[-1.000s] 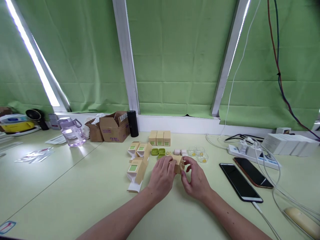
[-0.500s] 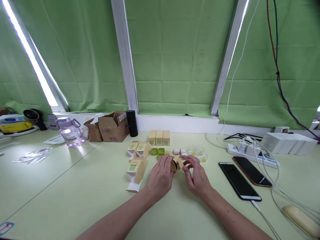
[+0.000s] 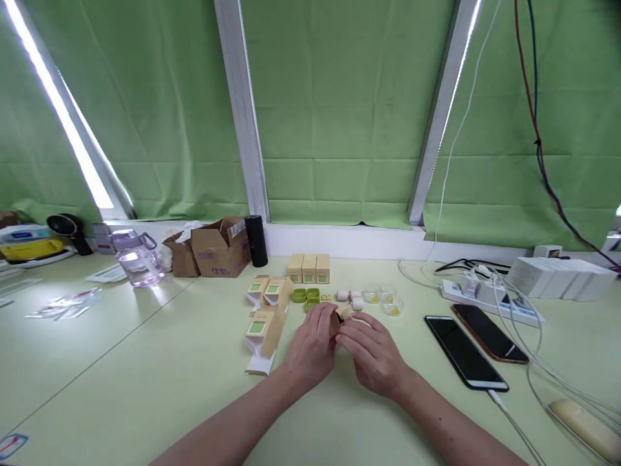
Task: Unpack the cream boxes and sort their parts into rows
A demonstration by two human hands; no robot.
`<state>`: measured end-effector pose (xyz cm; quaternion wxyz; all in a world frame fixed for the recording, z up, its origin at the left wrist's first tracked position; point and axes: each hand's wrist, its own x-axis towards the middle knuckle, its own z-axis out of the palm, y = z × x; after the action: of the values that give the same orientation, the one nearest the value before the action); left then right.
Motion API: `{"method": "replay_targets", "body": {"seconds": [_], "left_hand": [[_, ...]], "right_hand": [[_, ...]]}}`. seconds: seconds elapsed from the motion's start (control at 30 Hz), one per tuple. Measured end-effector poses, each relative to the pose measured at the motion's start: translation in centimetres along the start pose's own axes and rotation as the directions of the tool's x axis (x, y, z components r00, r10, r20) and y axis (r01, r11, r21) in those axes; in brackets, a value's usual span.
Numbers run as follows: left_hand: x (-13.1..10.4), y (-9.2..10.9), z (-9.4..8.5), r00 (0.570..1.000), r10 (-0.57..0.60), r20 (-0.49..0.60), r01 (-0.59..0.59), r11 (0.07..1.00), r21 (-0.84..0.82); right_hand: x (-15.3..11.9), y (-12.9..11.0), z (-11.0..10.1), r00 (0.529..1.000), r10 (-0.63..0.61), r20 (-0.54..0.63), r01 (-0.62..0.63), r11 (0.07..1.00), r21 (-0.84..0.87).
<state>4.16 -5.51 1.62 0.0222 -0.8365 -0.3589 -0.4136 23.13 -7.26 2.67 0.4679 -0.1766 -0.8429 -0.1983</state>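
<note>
A small kraft cardboard box (image 3: 344, 313) stands between my two hands, its top flaps partly raised. My left hand (image 3: 313, 343) grips its left side. My right hand (image 3: 373, 353) lies with bent fingers against its right and near side, covering much of it. Left of my hands are three unfolded cardboard boxes (image 3: 257, 327) with green squares and white flaps. Just beyond the hands sit small green trays (image 3: 313, 293), tiny yellow pieces (image 3: 326, 298), pinkish-white cylinders (image 3: 342, 295) and clear plastic cups (image 3: 388, 299) with yellow spots.
Three closed kraft boxes (image 3: 309, 268) stand in a row at the back. Two phones (image 3: 466, 353), cables and a power strip (image 3: 490, 301) lie to the right. A brown carton (image 3: 218, 251), a black cylinder (image 3: 256, 241) and a water bottle (image 3: 140, 259) stand at back left.
My right hand has moved left and closed in over the near side of the box. The raised flaps show less. My left hand stays about where it was.
</note>
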Motion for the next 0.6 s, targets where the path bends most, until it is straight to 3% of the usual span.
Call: {"method": "replay_targets", "body": {"seconds": [0.13,0.37,0.6], "left_hand": [[0.0,0.1,-0.2,0.999,-0.046,0.014,0.047,0.998,-0.043],[0.1,0.0,-0.1,0.995,-0.096,0.011,0.096,0.988,-0.12],[0.2,0.0,-0.2,0.995,-0.088,0.042,0.093,0.986,-0.14]], "right_hand": [[-0.3,0.8,-0.3,0.985,0.141,-0.102,-0.147,0.988,-0.055],[-0.4,1.6,-0.7,0.917,0.313,-0.248,-0.357,0.921,-0.157],[-1.0,2.2,-0.3,0.885,0.393,-0.25,-0.441,0.879,-0.179]]}}
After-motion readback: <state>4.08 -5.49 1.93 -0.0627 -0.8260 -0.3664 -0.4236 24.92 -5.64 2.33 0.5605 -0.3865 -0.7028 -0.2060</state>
